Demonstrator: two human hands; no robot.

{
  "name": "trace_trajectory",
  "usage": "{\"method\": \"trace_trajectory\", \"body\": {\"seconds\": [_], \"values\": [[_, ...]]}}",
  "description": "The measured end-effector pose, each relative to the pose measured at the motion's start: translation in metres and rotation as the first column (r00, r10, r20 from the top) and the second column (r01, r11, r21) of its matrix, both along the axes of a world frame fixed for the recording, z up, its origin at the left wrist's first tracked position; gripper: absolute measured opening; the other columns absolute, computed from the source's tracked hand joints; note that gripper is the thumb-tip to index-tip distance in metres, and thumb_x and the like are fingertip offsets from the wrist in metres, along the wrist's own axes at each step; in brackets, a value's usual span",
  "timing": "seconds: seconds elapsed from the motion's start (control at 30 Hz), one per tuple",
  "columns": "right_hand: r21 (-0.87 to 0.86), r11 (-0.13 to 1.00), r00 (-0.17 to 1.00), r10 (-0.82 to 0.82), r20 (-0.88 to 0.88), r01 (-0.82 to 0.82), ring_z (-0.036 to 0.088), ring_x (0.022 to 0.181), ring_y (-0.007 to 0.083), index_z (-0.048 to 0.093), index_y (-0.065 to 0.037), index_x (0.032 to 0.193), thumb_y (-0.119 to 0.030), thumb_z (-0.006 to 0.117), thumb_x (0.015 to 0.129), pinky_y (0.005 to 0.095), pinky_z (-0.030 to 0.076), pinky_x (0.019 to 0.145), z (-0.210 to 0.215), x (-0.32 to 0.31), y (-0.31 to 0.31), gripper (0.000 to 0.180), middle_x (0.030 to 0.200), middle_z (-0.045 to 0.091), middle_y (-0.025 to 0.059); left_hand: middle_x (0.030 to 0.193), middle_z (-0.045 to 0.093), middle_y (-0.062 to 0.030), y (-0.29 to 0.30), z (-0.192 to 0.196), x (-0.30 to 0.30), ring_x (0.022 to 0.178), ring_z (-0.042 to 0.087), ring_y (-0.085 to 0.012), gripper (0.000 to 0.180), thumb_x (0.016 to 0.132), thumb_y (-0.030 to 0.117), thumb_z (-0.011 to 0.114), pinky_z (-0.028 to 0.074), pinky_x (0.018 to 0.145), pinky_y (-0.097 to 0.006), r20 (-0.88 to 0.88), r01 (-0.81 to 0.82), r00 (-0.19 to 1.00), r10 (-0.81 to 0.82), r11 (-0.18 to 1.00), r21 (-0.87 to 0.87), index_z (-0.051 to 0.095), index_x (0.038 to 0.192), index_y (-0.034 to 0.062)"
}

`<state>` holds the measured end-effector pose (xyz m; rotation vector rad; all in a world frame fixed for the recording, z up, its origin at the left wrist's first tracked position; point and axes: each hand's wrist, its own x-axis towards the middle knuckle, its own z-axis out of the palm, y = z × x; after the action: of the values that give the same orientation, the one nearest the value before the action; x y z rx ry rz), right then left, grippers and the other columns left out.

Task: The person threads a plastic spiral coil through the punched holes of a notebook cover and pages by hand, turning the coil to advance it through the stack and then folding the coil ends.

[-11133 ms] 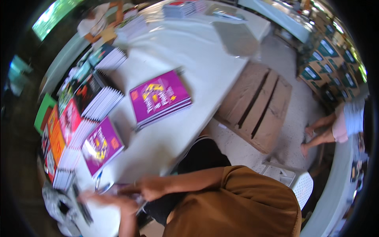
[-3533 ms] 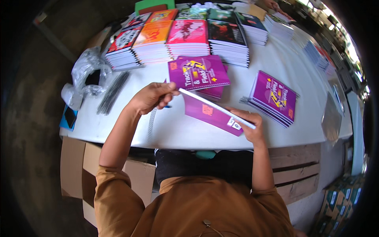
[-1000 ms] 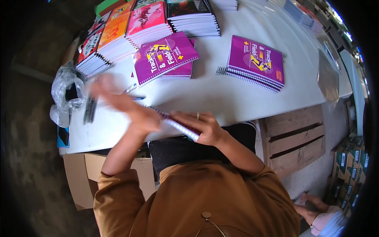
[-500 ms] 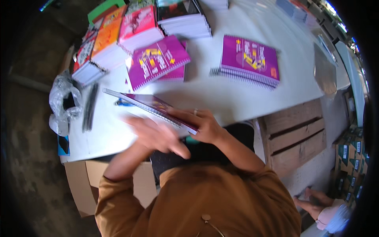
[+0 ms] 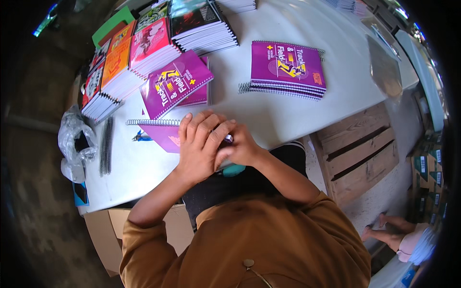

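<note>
A purple spiral notebook (image 5: 161, 137) lies crosswise between my hands, its wire coil running along the far edge. My left hand (image 5: 198, 144) is laid over its right part with bent fingers pressing across the coil. Around the right end my right hand (image 5: 244, 146) is closed, its fingers partly under my left ones. Just beyond, two or so purple notebooks (image 5: 175, 81) overlap, the top one askew. To the right sits a neat stack of matching purple notebooks (image 5: 288, 65). Blue-handled pliers (image 5: 140, 137) show beside the held notebook's left end.
Stacks of spiral books with orange covers (image 5: 116, 57), pink covers (image 5: 150, 43) and dark covers (image 5: 194, 19) fill the far left. Loose black binding coils (image 5: 106, 146) and a clear plastic bag (image 5: 72, 139) lie at the left edge. A wooden pallet (image 5: 357, 153) stands right of the table.
The held notebook has turned from a tilted, nearly edge-on position to show its purple cover. My left hand, blurred and spread below it before, now rests on it against my right hand.
</note>
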<state>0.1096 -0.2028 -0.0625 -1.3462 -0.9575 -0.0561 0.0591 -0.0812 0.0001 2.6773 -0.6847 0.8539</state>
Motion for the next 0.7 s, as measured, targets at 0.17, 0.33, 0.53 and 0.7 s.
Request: {"method": "trace_trajectory", "body": {"seconds": [0.17,0.33,0.53,0.7], "values": [[-0.06,0.994,0.992,-0.093,-0.09,0.088,0.059,0.066,0.039,0.06,-0.001,0.089,-0.004,0.061,0.075,0.0376,0.046,0.057,0.0,0.001,-0.003,0.015,0.071,0.06,0.0193,0.095,0.059,-0.0043,-0.003,0.044,0.004,0.091,0.055,-0.0214,0.019,0.077,0.006,0.063,0.034,0.084,-0.037,-0.176,0.097,0.979,-0.102,0.995,-0.038,0.061,0.096,0.0106],[-0.123,0.992,0.998,0.012,-0.054,-0.019,0.061,0.068,0.0346,0.058,-0.001,0.103,-0.002,0.061,0.076,0.0326,0.048,0.061,0.012,0.001,-0.014,0.027,0.076,0.061,0.0187,0.086,0.064,-0.0014,0.004,0.063,0.007,0.081,0.059,-0.0186,0.029,0.066,0.015,0.075,0.037,0.081,-0.035,-0.296,0.087,0.951,-0.089,0.996,-0.02,0.063,0.092,0.0088],[0.211,0.952,0.975,-0.222,-0.018,0.221,0.059,0.094,0.0164,0.056,0.003,0.107,0.002,0.06,0.081,0.0291,0.048,0.082,0.047,0.022,-0.079,0.027,0.101,0.061,0.0109,0.094,0.063,-0.0069,0.001,0.112,0.031,0.09,0.059,-0.0249,0.052,0.056,0.03,0.079,0.04,0.083,-0.037,-0.126,-0.135,0.977,0.17,0.959,0.248,0.06,0.098,0.0058],[0.185,0.727,0.606,-0.663,0.44,0.662,0.061,0.096,0.0216,0.061,0.0,0.093,0.012,0.057,0.071,0.0312,0.046,0.085,0.084,0.091,-0.167,0.025,0.096,0.065,0.0124,0.088,0.066,-0.0067,-0.03,0.046,0.115,0.082,0.063,-0.0227,0.02,0.07,0.015,0.074,0.049,0.069,-0.032,0.176,0.011,0.984,0.037,0.965,-0.262,0.065,0.085,0.0062]]}}
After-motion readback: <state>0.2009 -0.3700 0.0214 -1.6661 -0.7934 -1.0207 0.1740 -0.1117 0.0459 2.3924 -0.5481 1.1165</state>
